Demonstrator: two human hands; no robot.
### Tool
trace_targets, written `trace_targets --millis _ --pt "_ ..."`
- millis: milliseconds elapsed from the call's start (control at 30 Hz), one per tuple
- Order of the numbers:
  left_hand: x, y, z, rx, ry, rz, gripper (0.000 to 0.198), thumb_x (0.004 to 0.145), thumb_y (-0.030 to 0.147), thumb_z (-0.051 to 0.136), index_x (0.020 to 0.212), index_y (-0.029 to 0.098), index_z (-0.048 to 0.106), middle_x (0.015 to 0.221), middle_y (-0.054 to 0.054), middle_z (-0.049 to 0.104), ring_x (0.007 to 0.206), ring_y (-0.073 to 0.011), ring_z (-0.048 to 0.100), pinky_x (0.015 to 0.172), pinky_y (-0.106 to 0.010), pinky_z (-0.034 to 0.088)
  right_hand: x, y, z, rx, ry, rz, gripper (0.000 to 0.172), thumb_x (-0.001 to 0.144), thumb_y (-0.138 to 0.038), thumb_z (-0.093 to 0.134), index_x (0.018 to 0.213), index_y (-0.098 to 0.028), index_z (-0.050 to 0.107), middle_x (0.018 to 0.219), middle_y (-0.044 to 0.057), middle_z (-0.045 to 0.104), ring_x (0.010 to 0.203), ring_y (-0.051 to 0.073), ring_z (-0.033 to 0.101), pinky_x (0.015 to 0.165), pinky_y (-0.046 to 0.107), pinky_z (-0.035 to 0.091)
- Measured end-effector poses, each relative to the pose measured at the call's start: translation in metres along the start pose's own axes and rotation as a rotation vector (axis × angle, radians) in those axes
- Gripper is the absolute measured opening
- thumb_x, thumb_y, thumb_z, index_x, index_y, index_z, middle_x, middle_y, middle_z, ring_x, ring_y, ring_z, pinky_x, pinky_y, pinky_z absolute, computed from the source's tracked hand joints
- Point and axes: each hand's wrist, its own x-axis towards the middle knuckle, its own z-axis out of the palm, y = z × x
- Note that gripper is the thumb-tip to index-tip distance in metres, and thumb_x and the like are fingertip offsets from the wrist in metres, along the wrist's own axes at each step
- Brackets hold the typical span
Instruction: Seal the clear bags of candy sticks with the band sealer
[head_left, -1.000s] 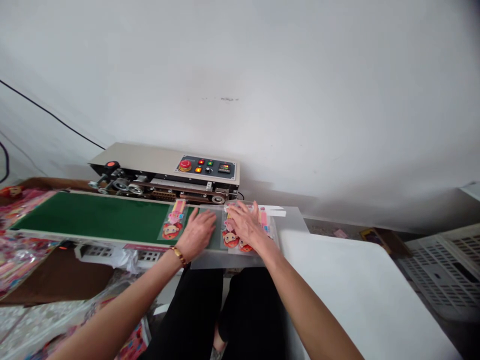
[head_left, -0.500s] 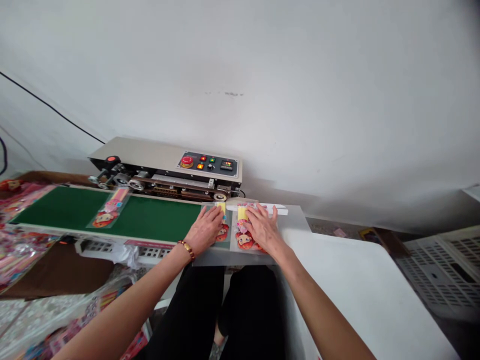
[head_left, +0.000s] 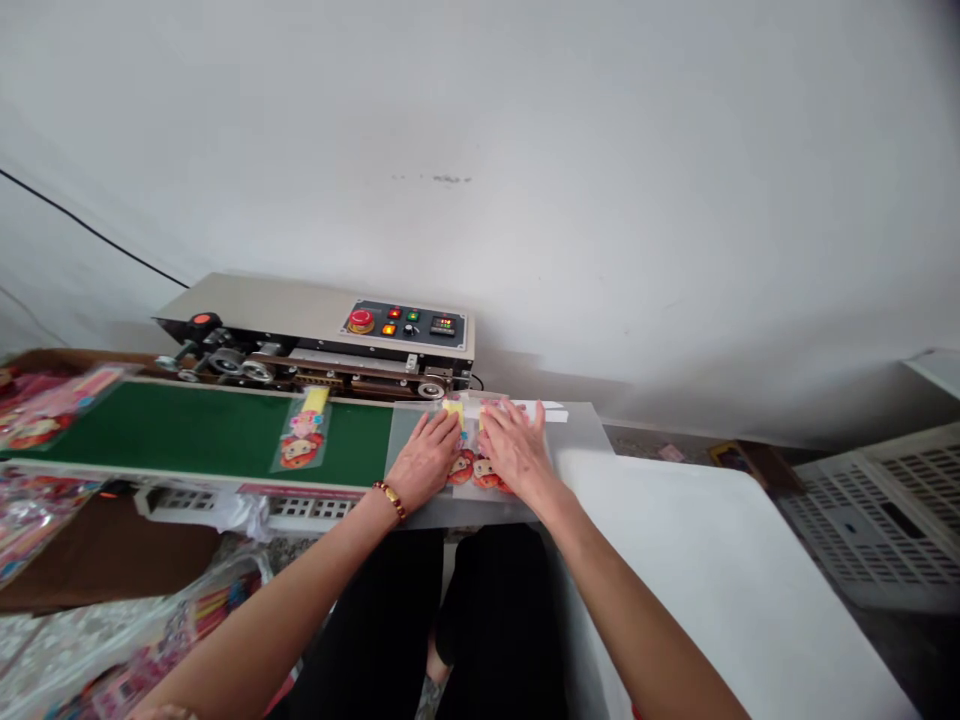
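Observation:
My left hand [head_left: 429, 458] lies palm down, fingers stretched out, on a clear packet [head_left: 462, 468] with a red-haired cartoon figure and a yellow strip. Right beside it, my right hand [head_left: 517, 452] rests with fingers spread over more such packets [head_left: 486, 474]; how many overlap there is hidden by the hand. Both hands are on the grey plate [head_left: 581, 435] at the right end of a green conveyor belt [head_left: 202, 425]. A single packet [head_left: 302, 438] rides the belt, its top edge at the band sealing machine [head_left: 315, 315]. Another packet [head_left: 56, 408] lies near the belt's left end.
On the right stands a white surface [head_left: 697, 560], with white slatted crates [head_left: 885, 530] beyond it. A brown carton [head_left: 127, 560] of packets is at the left, and a clear bag [head_left: 172, 640] of packets is below. The wall rises behind the machine.
One packet has left my left hand and travelled left along the belt. The packet ahead of it has moved to the belt's left end. My left hand has shifted right, closer to my right hand.

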Motion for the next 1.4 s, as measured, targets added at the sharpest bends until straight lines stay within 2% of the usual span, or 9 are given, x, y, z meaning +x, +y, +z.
trace_targets --millis 167,333,467,700,900,1000,1167,1300,1400 --pt "-0.002 -0.014 0.003 -0.061 -0.016 0.069 0.043 0.103 0.026 0.034 0.139 0.014 0.052 0.149 -0.015 0.051 0.145 -0.0265 0.038 0.121 -0.052 0.034 -0.015 0.016 -0.002 -0.022 0.024 -0.012 0.034 0.102 -0.025 0.044 0.130 -0.025 0.063 0.141 0.011 0.059 0.140 0.033 0.039 0.115 0.072 0.001" --pt "-0.011 -0.007 -0.006 -0.058 -0.058 0.166 0.046 0.102 0.026 0.037 0.146 0.016 0.045 0.151 -0.014 0.049 0.146 -0.0259 0.038 0.122 -0.051 0.031 0.025 -0.001 0.001 0.118 -0.013 0.052 0.033 0.101 -0.021 0.039 0.112 -0.027 0.070 0.124 0.006 0.068 0.121 0.026 0.053 0.114 0.060 0.016" --pt "-0.014 -0.001 -0.005 -0.023 -0.058 0.151 0.046 0.102 0.026 0.040 0.146 0.014 0.045 0.153 -0.014 0.046 0.147 -0.0272 0.035 0.123 -0.052 0.030 0.056 -0.015 0.007 0.116 -0.090 0.083 0.034 0.099 -0.020 0.040 0.108 -0.027 0.072 0.121 0.008 0.067 0.113 0.027 0.053 0.106 0.054 0.025" --pt "-0.014 -0.002 -0.003 -0.022 -0.047 0.151 0.045 0.103 0.026 0.039 0.145 0.014 0.046 0.151 -0.014 0.048 0.147 -0.0255 0.035 0.123 -0.050 0.028 0.066 -0.020 0.006 0.137 -0.155 0.102 0.034 0.094 -0.014 0.043 0.098 -0.026 0.074 0.116 0.007 0.068 0.110 0.025 0.054 0.101 0.048 0.029" --pt "-0.016 -0.003 0.000 0.019 -0.030 0.162 0.045 0.103 0.028 0.037 0.146 0.014 0.046 0.154 -0.013 0.045 0.148 -0.0264 0.035 0.124 -0.050 0.027 0.062 -0.017 0.004 0.137 -0.126 0.054 0.034 0.093 -0.011 0.043 0.094 -0.025 0.074 0.117 0.005 0.068 0.113 0.025 0.053 0.105 0.049 0.025" --pt "-0.011 -0.005 0.001 0.020 -0.023 0.147 0.045 0.103 0.027 0.037 0.145 0.013 0.047 0.153 -0.014 0.046 0.146 -0.0270 0.038 0.123 -0.051 0.028 0.056 -0.008 0.001 0.178 -0.059 0.136 0.035 0.093 -0.009 0.042 0.100 -0.025 0.072 0.119 0.005 0.069 0.115 0.023 0.055 0.110 0.049 0.023" --pt "-0.001 -0.011 -0.001 0.038 -0.035 0.115 0.043 0.104 0.025 0.035 0.142 0.012 0.050 0.151 -0.014 0.049 0.143 -0.0274 0.041 0.121 -0.049 0.032 0.017 0.018 0.000 0.192 0.080 0.179 0.035 0.097 -0.015 0.039 0.110 -0.024 0.070 0.122 0.008 0.069 0.122 0.027 0.053 0.114 0.060 0.015" --pt "-0.011 -0.026 -0.004 0.018 -0.027 0.083 0.042 0.103 0.025 0.036 0.141 0.014 0.051 0.151 -0.013 0.049 0.145 -0.0261 0.039 0.123 -0.049 0.030 -0.013 0.028 0.000 0.102 0.006 0.050 0.036 0.100 -0.021 0.040 0.124 -0.025 0.066 0.137 0.009 0.063 0.137 0.032 0.042 0.114 0.068 0.011" --pt "-0.029 -0.052 -0.013 0.013 -0.043 0.052 0.043 0.104 0.028 0.034 0.140 0.015 0.052 0.151 -0.012 0.049 0.145 -0.0246 0.040 0.122 -0.048 0.030 -0.016 0.022 -0.001 0.034 -0.068 -0.030 0.039 0.102 -0.026 0.040 0.135 -0.026 0.060 0.148 0.008 0.054 0.143 0.033 0.035 0.114 0.072 0.008"
